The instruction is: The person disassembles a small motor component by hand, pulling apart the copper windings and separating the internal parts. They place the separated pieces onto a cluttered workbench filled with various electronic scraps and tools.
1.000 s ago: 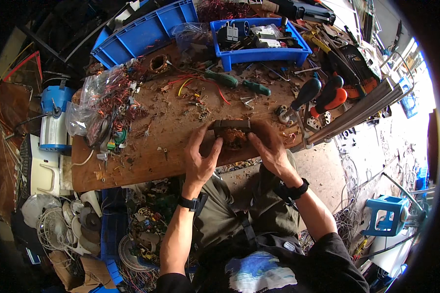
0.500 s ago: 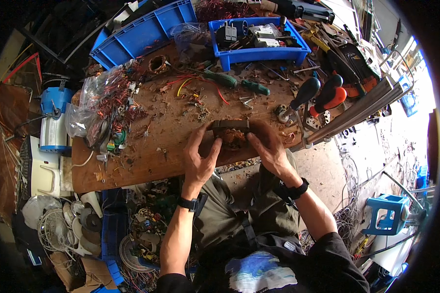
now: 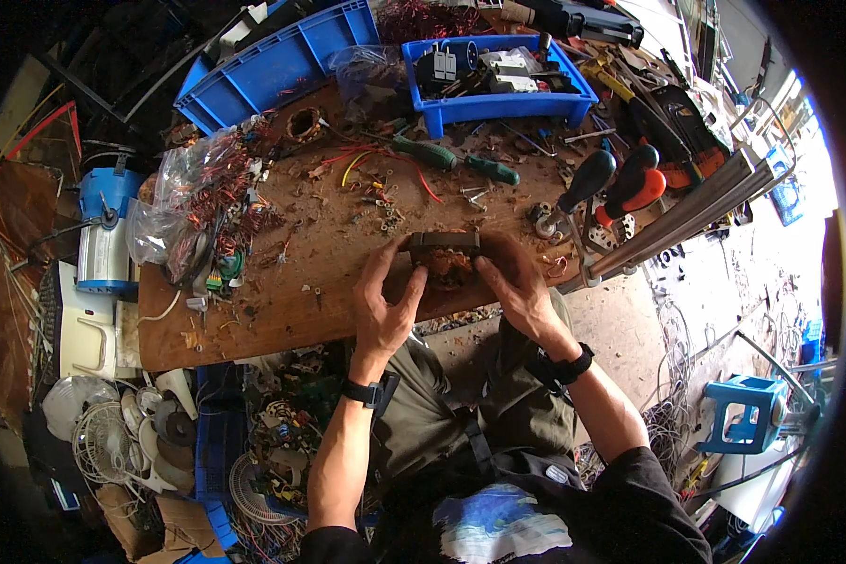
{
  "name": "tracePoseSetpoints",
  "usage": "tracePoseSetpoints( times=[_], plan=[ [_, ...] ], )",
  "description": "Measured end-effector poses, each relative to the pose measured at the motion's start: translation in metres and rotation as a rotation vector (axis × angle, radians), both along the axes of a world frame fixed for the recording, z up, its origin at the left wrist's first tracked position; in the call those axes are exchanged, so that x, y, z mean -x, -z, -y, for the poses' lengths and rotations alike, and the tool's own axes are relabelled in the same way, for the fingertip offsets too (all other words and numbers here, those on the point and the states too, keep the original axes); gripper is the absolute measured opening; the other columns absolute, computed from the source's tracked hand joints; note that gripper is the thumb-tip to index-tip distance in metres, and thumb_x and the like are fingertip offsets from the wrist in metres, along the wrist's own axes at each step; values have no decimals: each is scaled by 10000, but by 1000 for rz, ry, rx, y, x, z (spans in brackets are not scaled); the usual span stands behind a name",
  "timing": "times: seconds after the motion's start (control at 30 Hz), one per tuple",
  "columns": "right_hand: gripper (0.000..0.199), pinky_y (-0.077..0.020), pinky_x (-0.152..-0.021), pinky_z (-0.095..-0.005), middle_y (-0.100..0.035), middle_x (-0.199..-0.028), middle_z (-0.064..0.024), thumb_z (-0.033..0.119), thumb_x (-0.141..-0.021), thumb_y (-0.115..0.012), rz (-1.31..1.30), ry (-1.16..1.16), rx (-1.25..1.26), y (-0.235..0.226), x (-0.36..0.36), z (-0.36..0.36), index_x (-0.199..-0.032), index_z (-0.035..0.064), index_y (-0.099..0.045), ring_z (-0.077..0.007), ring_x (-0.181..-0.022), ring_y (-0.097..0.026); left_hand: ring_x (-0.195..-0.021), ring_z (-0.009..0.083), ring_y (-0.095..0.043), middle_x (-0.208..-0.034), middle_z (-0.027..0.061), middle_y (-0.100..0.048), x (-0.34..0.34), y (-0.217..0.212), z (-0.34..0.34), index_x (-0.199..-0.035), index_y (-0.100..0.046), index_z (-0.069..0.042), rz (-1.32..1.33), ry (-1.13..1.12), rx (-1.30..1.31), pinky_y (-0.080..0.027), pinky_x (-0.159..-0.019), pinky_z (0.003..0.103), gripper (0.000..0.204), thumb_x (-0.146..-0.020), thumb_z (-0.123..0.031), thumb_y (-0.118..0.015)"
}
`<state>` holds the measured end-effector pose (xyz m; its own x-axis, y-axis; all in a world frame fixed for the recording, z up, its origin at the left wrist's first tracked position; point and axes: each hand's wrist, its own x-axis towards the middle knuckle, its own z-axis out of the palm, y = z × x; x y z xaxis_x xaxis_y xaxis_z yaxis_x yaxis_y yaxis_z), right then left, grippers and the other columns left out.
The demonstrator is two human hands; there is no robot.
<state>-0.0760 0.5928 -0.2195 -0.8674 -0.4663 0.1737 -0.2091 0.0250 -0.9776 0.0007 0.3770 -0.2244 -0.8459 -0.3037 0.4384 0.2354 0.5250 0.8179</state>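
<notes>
Between my two hands is a motor stator (image 3: 446, 252), a dark squared metal core with copper-brown windings. It is held at the near edge of the wooden workbench (image 3: 291, 291). My left hand (image 3: 386, 296) grips its left side, thumb on the near face. On the right side, my right hand (image 3: 517, 289) is closed round it, with its thumb on the front too. The fingers behind the core are partly hidden. Beyond it lie green-handled screwdrivers (image 3: 456, 162) beside red and yellow wires (image 3: 385, 172).
A blue tray (image 3: 498, 117) with electrical parts stands at the back, beside a larger blue crate (image 3: 287, 89). Wire scraps in a plastic bag (image 3: 188, 183) lie left. Dark- and orange-handled tools (image 3: 620, 188) and metal bars (image 3: 686, 221) stand right. A blue stool (image 3: 744, 414) is at lower right.
</notes>
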Motion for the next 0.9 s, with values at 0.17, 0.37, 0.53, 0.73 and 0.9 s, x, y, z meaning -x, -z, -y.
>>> tracePoseSetpoints(
  times=[0.17,0.37,0.53,0.73,0.9],
  plan=[
    [418,-503,-1058,-389,-685,-1308,-189,260,-1099,-639,-28,-3,9,5,2,0,-1402,-15,-552,-256,-1214,-655,-1256,369,-656,-1333,225,-676,0,0,0,-1405,-631,3,9,-3,8,-495,-1085,452,478,-998,-230,-721],
    [421,-499,-1068,-386,-674,-1326,-189,252,-1102,-634,-18,-15,10,5,2,-1,-1417,-12,-541,-256,-1236,-644,-1257,370,-656,-1339,224,-676,1,4,1,-1403,-635,6,-5,4,-6,-495,-1088,454,483,-1000,-246,-723],
    [438,-492,-1083,-383,-659,-1353,-190,256,-1103,-634,-4,-27,8,5,2,-2,-1435,-10,-525,-252,-1264,-629,-1257,368,-659,-1332,224,-683,2,5,1,-1402,-639,7,-16,0,-7,-496,-1086,457,483,-1001,-250,-724],
    [449,-492,-1084,-382,-663,-1352,-194,262,-1099,-641,13,-13,-1,5,1,-1,-1437,-12,-532,-255,-1262,-631,-1248,362,-665,-1319,218,-691,2,8,2,-1403,-639,6,-27,7,-19,-498,-1082,456,478,-986,-206,-738],
    [459,-493,-1082,-383,-665,-1353,-194,266,-1095,-647,18,-16,15,6,1,-1,-1438,-17,-534,-255,-1257,-633,-1245,360,-664,-1317,217,-692,2,7,1,-1404,-639,5,-20,3,-23,-500,-1078,452,478,-983,-197,-740]
  ],
)
